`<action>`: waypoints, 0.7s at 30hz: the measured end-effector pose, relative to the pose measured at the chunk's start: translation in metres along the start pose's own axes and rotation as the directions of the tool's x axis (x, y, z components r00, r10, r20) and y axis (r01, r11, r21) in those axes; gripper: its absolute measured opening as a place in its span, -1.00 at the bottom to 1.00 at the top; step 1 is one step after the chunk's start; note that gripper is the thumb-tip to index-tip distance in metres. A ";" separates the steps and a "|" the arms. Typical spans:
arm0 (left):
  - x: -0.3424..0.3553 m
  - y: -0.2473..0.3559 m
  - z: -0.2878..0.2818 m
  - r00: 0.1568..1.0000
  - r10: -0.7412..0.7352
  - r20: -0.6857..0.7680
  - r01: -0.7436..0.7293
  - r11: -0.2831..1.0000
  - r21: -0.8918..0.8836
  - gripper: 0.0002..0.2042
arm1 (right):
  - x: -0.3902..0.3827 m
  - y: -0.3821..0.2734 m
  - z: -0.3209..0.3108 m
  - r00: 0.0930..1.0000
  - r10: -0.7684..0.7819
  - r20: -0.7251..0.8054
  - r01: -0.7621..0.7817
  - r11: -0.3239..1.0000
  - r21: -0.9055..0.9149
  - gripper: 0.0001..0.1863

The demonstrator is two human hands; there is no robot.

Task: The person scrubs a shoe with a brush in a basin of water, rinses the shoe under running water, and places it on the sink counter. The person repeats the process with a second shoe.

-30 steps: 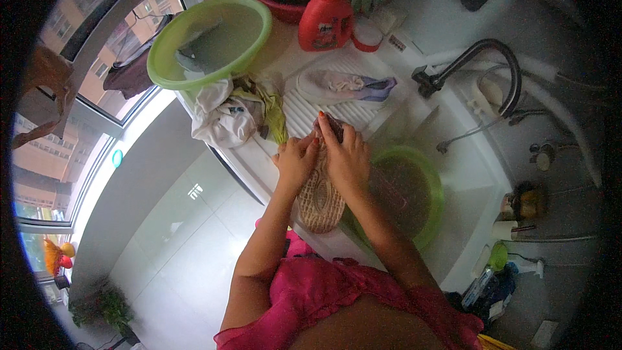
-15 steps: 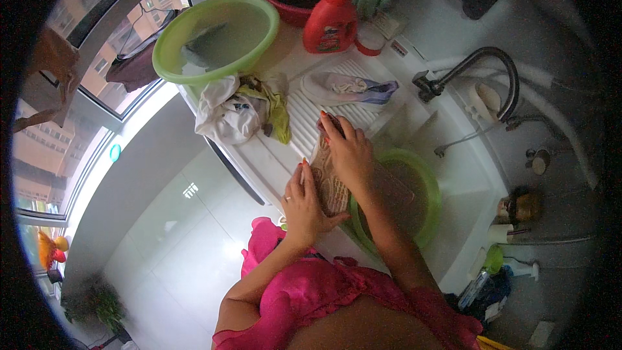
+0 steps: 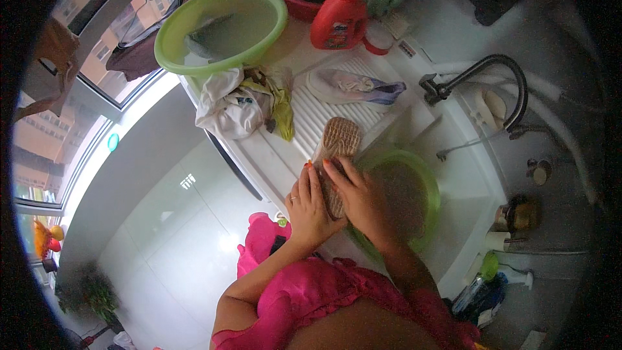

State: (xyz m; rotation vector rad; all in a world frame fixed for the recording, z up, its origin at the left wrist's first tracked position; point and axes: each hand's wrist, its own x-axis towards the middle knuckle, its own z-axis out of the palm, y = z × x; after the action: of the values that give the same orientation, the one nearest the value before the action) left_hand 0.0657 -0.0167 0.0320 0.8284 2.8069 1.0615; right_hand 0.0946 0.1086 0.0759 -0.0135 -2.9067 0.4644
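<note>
A white laundry surface (image 3: 272,155) with a ribbed washboard slope runs beside a tall window, and a sink with a dark tap (image 3: 479,78) sits at three o'clock from the hands. The left hand (image 3: 308,204) and right hand (image 3: 359,198) are both closed around a shoe (image 3: 337,149) turned sole-up, its toe pointing to twelve o'clock, its heel hidden under the fingers. It lies on the lower edge of the ribbed slope, just beside the rim of a green basin (image 3: 424,181) in the sink. At eleven o'clock lies a heap of wet clothes (image 3: 236,104); beyond it stands a larger green tub (image 3: 220,26) of water, with a red detergent bottle (image 3: 340,19) at twelve. A second shoe (image 3: 353,85) rests higher on the ribs. The sole looks wet, so the shoe could slip from the grip and slide into the basin, or water could run off the surface edge to the floor.
</note>
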 end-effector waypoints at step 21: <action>0.001 0.005 -0.004 0.999 -0.007 0.041 0.006 0.999 0.033 0.09 | 0.101 0.059 0.008 0.942 0.323 0.092 -0.323 0.946 -0.019 -0.56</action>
State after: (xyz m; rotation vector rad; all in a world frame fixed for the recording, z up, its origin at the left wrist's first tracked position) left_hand 0.0668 -0.0154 0.0383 0.8339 2.7984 0.9879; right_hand -0.0070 0.1664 0.0690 -0.4893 -3.0063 0.5240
